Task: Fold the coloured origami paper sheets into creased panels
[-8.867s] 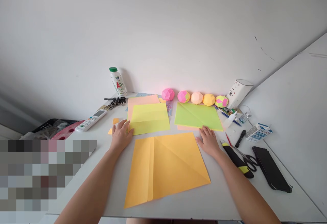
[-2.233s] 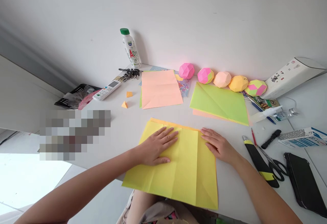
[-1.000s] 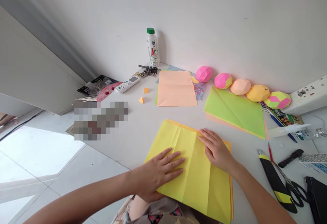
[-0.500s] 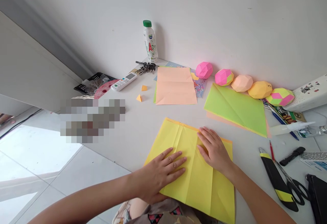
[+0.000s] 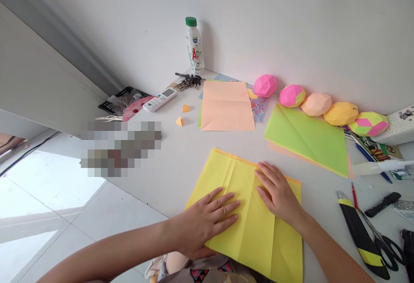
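A creased sheet of yellow paper (image 5: 241,235) lies before me, its lower edge reaching past the table's front edge. Along its far side shows a thin orange strip (image 5: 293,181) of paper underneath. My left hand (image 5: 207,218) rests flat on the left part of the sheet, fingers spread. Near the far edge, my right hand (image 5: 280,194) also lies on the yellow paper, fingers extended and close together. Lengthwise fold lines run between the two hands. Neither hand grips anything.
Behind lie peach paper (image 5: 228,106) and green paper (image 5: 307,138). Faceted paper balls (image 5: 265,85) line the wall. A bottle (image 5: 194,48), keys (image 5: 190,81) and a remote (image 5: 160,99) stand back left. A utility knife (image 5: 362,235) and scissors (image 5: 384,246) lie at right.
The camera view has shifted slightly, so everything on the table appears a little displaced. Both hands stay in almost the same places on the yellow paper.
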`<state>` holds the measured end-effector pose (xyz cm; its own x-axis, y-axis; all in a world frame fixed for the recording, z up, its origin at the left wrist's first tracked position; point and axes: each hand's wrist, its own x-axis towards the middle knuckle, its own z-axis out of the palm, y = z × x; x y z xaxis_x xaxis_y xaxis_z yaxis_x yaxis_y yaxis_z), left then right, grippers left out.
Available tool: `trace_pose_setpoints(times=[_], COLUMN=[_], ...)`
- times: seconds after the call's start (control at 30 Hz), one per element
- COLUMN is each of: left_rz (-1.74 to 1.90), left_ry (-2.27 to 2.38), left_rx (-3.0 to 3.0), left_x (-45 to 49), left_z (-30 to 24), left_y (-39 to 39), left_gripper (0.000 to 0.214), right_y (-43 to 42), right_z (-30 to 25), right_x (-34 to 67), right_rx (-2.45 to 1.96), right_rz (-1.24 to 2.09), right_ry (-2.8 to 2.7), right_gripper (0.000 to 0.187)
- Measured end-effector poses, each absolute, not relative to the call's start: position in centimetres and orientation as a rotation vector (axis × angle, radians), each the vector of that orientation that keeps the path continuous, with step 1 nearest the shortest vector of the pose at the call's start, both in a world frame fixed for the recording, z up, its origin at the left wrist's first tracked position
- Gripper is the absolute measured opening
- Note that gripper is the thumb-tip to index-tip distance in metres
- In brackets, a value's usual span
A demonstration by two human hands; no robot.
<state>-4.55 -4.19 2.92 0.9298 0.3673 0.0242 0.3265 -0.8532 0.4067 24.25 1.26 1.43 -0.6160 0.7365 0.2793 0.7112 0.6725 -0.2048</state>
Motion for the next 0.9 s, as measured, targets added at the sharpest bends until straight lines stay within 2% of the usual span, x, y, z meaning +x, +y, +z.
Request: trace_pose_setpoints(times=[0.13, 0.2, 0.3, 0.4, 0.47, 0.6, 0.67, 0.9], left_rz=[0.24, 0.288, 0.267, 0.304, 0.369, 0.383, 0.339, 0.34], left_ry=[0.577, 0.747, 0.98, 1.034, 1.043, 1.103, 1.144, 1.269], left_rx=[2.665, 2.629, 2.608, 2.664, 2.685, 2.686, 2.686, 2.632], left_x=[-4.4, -4.3, -4.0, -4.0, -4.2, -4.7, -4.9, -4.7], left_z=[2.3, 2.1, 1.9, 1.8, 1.6, 1.0, 0.7, 0.5], left_y=[-4.5, -4.4, -3.7, -2.4, -1.6, -0.7, -0.6, -0.4], left_gripper=[0.098, 0.085, 0.05, 0.041, 0.05, 0.09, 0.103, 0.094], right_y=[1.3, 1.2, 1.2, 1.2, 1.1, 1.1, 1.2, 1.4], right_z=[1.4, 1.3, 1.3, 1.3, 1.3, 1.3, 1.3, 1.4], right_x=[24.3, 24.3, 24.3, 24.3, 24.3, 24.4, 24.4, 24.4], right_rx=[-1.129, -1.128, -1.134, -1.128, -1.121, -1.121, -1.121, -1.095], right_rz=[0.102, 0.103, 0.105, 0.086, 0.075, 0.081, 0.079, 0.043], right_ry=[-2.558, -2.56, -2.56, -2.561, -2.57, -2.582, -2.585, -2.614], right_gripper=[0.048, 0.049, 0.05, 0.051, 0.052, 0.055, 0.056, 0.058])
